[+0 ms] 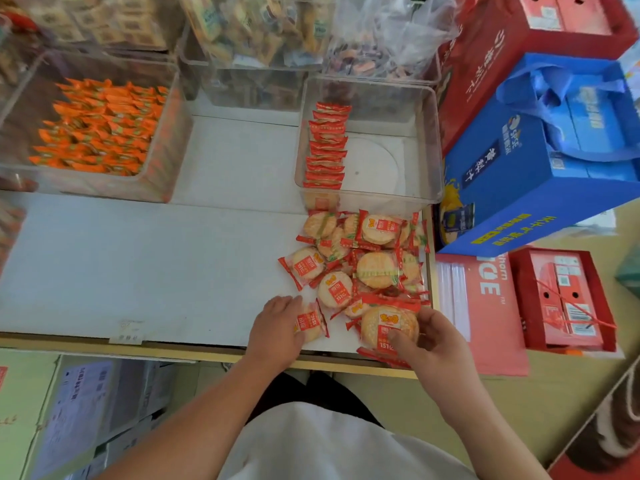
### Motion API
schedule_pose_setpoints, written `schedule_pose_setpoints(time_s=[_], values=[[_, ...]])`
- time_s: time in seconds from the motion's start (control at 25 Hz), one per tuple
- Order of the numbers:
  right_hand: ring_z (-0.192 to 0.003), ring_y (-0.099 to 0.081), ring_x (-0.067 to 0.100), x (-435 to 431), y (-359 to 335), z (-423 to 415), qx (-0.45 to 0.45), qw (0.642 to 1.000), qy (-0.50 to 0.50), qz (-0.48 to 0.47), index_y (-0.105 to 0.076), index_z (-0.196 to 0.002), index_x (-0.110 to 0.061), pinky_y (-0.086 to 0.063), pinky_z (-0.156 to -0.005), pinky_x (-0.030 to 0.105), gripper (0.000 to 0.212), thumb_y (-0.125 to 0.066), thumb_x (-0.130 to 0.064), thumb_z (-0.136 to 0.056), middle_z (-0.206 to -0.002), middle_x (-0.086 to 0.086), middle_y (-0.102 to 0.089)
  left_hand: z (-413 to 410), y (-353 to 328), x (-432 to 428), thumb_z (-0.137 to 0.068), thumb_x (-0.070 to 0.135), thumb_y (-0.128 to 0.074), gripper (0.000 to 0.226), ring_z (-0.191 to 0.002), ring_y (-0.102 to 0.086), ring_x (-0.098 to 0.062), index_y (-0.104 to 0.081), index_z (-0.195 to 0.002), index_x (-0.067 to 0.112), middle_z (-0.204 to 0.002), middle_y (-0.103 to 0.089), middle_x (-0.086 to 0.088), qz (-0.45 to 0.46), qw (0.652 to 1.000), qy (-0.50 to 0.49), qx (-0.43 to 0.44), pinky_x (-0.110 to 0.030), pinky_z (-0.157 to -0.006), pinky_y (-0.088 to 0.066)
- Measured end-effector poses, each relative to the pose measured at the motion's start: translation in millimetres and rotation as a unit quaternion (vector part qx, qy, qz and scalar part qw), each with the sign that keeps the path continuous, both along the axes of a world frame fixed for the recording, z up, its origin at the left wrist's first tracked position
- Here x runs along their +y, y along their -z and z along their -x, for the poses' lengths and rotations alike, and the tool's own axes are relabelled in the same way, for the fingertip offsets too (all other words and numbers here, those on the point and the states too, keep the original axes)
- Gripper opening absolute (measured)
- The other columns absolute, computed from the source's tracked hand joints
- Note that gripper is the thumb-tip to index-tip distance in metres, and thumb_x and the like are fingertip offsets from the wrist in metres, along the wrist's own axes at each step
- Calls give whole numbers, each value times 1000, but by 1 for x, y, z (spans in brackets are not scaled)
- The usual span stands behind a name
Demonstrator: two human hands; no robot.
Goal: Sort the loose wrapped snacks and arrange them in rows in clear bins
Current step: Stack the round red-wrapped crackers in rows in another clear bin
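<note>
The loose pile of wrapped rice crackers point(363, 258) lies on the counter point(138, 265) just in front of the clear bin point(422, 147), between that bin and both hands; the bin sits straight ahead of the pile, so anything picked up must travel forward and away from the body. The right hand point(429, 344) has its grip closed round a round cracker packet point(389, 327), thumb on its face; the left hand point(277, 327) rests palm-down on a second packet point(310, 323), whether gripping it I cannot tell. Inside the bin one row of packets point(327, 147) stands on edge along its left wall, running front to back; the rest of its floor is bare. The packets are flat discs in clear film with red crimped ends.
</note>
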State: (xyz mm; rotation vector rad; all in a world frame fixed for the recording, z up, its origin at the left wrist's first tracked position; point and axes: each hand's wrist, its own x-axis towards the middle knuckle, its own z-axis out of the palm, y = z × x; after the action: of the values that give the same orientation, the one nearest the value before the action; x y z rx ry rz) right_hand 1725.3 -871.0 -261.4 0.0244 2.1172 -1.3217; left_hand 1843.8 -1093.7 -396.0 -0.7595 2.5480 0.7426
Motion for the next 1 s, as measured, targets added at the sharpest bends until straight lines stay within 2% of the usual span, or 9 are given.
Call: schedule_pose_setpoints(time_s=[0.08,0.16,0.36,0.48,0.6,0.72,0.8,0.92,1.0], values=[[-94,-74,12,5,4,1,-4,1000,8,1,-67,-116,-22,-60,-85,35,31,-78,-11,-89,-101,-8,-78,5,6,-3,-90,49,-67,70,-135,-39,-23,-43,-149,21,-144,-49,-1,27,1000,-2,-15,-37,-110,-40],[-97,-74,11,5,7,2,-3,1000,12,6,-65,-121,-23,-60,-85,35,32,-75,-13,-92,-103,-10,-77,5,3,-7,-83,51,-73,57,-117,-47,-19,-56,-131,24,-124,-54,2,25,999,-29,-23,-34,-95,-47],[-115,-66,7,-13,12,12,20,999,-48,-10,-49,-144,-32,-57,-98,40,49,-67,-29,-98,-128,-13,-68,-12,-41,-17,-86,35,-75,22,-84,-62,-7,-57,-98,35,-97,-64,14,-82,988,-128,34,-26,-69,-51],[-131,-56,14,-30,9,28,23,996,-83,-29,-34,-154,-37,-50,-109,47,62,-63,-40,-99,-144,-11,-57,-8,-91,-29,-82,16,-76,38,-90,-64,0,-66,-109,41,-101,-67,18,-177,964,-149,129,-18,-76,-50],[-138,-49,17,-52,1,50,33,991,-127,-20,-33,-156,-33,-42,-116,44,59,-58,-33,-102,-149,-9,-51,15,-145,-42,-82,6,-70,59,-88,-62,1,-58,-125,45,-102,-65,17,-207,962,-96,148,-10,-75,-47],[-132,-45,6,-77,-22,81,36,983,-179,-14,-32,-157,-37,-38,-110,29,60,-58,-26,-104,-140,-22,-48,49,-183,-53,-80,7,-74,44,-85,-64,1,-63,-107,40,-100,-71,16,-230,952,-88,182,-11,-71,-47],[-128,-52,5,-93,-33,103,50,977,-208,3,-39,-153,-40,-43,-110,31,58,-61,-23,-102,-136,-24,-55,73,-199,-57,-81,2,-77,36,-83,-66,2,-73,-98,34,-98,-74,13,-268,935,-97,210,-11,-71,-49],[-128,-56,3,-112,-38,121,36,973,-225,43,-44,-151,-42,-48,-112,40,52,-59,-23,-104,-138,-19,-60,102,-204,-62,-86,3,-76,36,-96,-63,10,-77,-108,32,-108,-68,21,-272,927,-87,243,-9,-84,-49],[-128,-58,3,-124,-39,124,-5,976,-196,91,-52,-141,-48,-47,-113,41,39,-50,-28,-108,-138,-17,-62,117,-197,-69,-87,8,-78,38,-107,-62,7,-75,-115,32,-117,-67,21,-256,920,-110,277,-14,-93,-51]])
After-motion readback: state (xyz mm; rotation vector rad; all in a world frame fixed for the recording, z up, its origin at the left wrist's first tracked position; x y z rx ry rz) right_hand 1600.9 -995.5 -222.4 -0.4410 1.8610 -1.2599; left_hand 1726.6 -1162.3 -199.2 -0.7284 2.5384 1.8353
